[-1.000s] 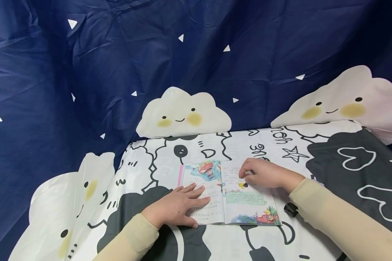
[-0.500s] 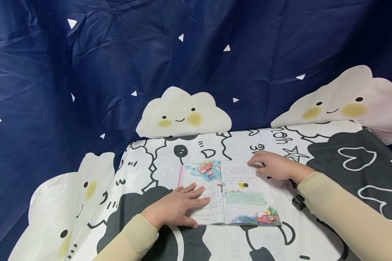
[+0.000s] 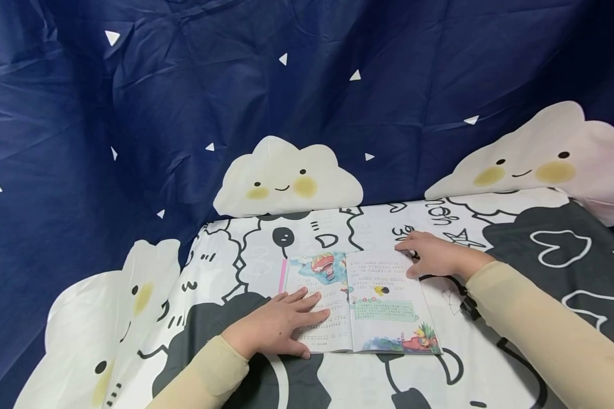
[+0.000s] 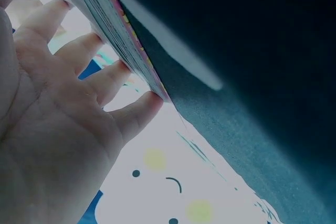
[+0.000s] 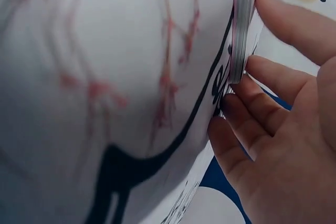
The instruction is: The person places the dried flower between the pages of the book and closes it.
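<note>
An open picture book (image 3: 384, 295) lies flat on a black-and-white cartoon tablecloth (image 3: 337, 227). My left hand (image 3: 278, 324) rests flat on the lower left page, fingers spread and straight; the left wrist view shows those fingers (image 4: 105, 77) against the book's page edges (image 4: 113, 24). My right hand (image 3: 432, 255) sits at the book's upper right corner. In the right wrist view its thumb (image 5: 294, 19) lies on the top page by the page stack (image 5: 241, 24). Its fingertips (image 5: 252, 93) touch the stack's outer edge on the cloth. Neither hand lifts anything.
A dark blue backdrop (image 3: 337, 85) with white triangles and smiling cloud prints (image 3: 286, 176) rises right behind the table. The cloth drapes off the table's left side (image 3: 112, 307). Both forearms wear beige sleeves (image 3: 542, 341).
My right hand slid from the middle of the right page up and right to the book's upper right corner. The left hand and the book stayed still.
</note>
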A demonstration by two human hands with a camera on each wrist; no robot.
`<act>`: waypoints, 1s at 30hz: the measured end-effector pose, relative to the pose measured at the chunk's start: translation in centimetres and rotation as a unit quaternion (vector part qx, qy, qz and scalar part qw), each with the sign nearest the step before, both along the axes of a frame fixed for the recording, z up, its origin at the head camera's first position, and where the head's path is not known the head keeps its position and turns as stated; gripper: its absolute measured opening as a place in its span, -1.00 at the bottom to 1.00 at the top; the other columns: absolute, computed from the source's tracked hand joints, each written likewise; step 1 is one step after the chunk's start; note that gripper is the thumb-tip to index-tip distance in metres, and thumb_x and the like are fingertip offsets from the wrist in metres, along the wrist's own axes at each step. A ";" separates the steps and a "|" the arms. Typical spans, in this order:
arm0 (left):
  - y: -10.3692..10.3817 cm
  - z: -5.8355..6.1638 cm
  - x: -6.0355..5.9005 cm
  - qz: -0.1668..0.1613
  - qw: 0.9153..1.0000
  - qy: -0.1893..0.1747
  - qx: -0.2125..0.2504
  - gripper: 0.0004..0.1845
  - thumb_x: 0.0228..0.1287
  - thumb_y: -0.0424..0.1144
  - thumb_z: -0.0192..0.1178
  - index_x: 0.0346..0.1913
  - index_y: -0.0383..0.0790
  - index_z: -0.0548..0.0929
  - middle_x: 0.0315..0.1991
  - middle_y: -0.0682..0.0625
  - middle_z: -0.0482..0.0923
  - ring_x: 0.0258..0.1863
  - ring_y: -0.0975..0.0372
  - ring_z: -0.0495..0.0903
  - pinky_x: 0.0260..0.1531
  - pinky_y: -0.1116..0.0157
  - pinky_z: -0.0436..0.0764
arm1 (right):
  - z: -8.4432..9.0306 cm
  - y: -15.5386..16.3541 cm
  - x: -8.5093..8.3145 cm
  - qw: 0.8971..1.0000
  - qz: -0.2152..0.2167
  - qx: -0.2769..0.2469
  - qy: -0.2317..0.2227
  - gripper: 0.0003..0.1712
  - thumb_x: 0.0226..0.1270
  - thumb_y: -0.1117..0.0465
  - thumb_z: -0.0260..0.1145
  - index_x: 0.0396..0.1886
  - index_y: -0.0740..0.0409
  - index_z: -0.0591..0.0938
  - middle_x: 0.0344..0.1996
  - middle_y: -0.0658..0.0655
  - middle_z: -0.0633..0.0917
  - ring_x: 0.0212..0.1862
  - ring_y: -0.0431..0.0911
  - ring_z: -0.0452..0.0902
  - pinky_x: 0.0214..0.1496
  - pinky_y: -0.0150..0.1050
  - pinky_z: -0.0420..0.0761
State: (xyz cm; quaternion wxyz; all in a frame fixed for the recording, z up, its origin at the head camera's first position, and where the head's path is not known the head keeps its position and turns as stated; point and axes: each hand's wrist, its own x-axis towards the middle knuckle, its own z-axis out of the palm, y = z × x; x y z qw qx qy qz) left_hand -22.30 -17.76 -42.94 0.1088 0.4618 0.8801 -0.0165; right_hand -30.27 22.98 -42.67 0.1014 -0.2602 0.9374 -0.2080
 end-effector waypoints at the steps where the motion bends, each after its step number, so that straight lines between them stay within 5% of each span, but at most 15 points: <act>1: 0.0 0.0 0.0 -0.001 1.000 0.001 0.000 -0.07 0.18 0.33 0.32 0.59 0.28 0.21 0.59 0.02 0.09 0.56 -0.04 0.04 0.37 -0.16 0.26 | 0.0 0.0 0.0 1.000 -0.002 0.001 -0.003 -0.25 0.20 0.14 0.50 0.37 0.31 0.52 0.16 0.26 0.51 0.16 0.17 0.42 0.15 0.15 0.46; 12: 0.0 -0.1 0.0 0.001 1.000 0.004 -0.002 -0.07 0.18 0.33 0.32 0.59 0.29 0.21 0.59 0.03 0.09 0.56 -0.04 0.04 0.37 -0.16 0.26 | -0.1 0.2 0.0 1.000 -0.015 -0.013 -0.011 -0.31 0.25 0.16 0.47 0.36 0.23 0.52 0.24 0.28 0.49 0.27 0.26 0.35 0.20 0.22 0.42; 19: 0.0 -0.1 0.0 0.001 1.000 0.004 -0.004 -0.07 0.19 0.33 0.32 0.59 0.29 0.20 0.60 0.03 0.08 0.56 -0.03 0.03 0.37 -0.16 0.26 | -0.2 -0.4 -0.2 0.997 -0.063 -0.021 0.036 -0.83 0.30 0.22 0.44 -0.26 0.07 0.58 -0.25 0.07 0.52 -0.22 -0.04 0.40 -0.18 -0.08 0.40; 30: 0.0 0.0 0.0 -0.003 1.000 0.008 0.001 -0.07 0.18 0.33 0.32 0.58 0.27 0.22 0.59 0.01 0.10 0.56 -0.04 0.05 0.36 -0.16 0.27 | -0.1 -0.5 0.0 0.995 -0.077 -0.017 0.063 -0.70 0.42 0.16 0.36 -0.50 0.02 0.46 -0.41 0.01 0.44 -0.41 -0.12 0.33 -0.37 -0.18 0.33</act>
